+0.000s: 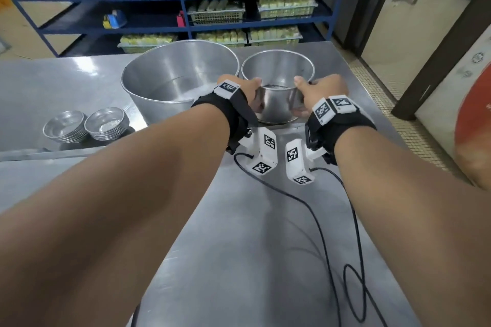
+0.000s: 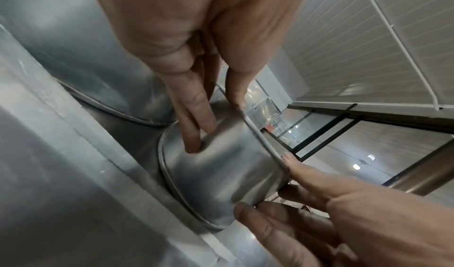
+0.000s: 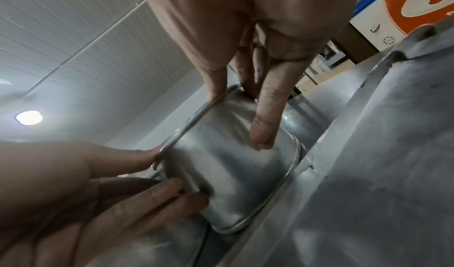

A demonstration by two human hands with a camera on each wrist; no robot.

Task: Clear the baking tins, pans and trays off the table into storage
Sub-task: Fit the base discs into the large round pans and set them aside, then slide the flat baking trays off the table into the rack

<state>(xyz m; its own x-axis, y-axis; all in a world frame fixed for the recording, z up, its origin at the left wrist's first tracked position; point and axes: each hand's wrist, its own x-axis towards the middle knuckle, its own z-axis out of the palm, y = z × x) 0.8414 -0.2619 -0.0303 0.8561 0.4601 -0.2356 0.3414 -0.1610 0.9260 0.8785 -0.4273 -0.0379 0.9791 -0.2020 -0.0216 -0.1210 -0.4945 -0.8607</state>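
On the worktop (image 1: 239,220), at twelve o'clock, a small tin (image 1: 277,93) is gripped at its rim by the left hand (image 1: 249,95) and right hand (image 1: 318,91), thumbs inside. Its rim could be knocked against the big tin (image 1: 170,79) at nine o'clock. The small tin's contents are hard to make out.

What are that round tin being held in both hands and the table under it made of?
The round tin, gripped by the left hand and right hand, looks like thin aluminium or tinned steel: dull silver, softly reflective, with a rolled rim. The table seems to be stainless steel: brushed grey sheet with blurred reflections and a folded edge.
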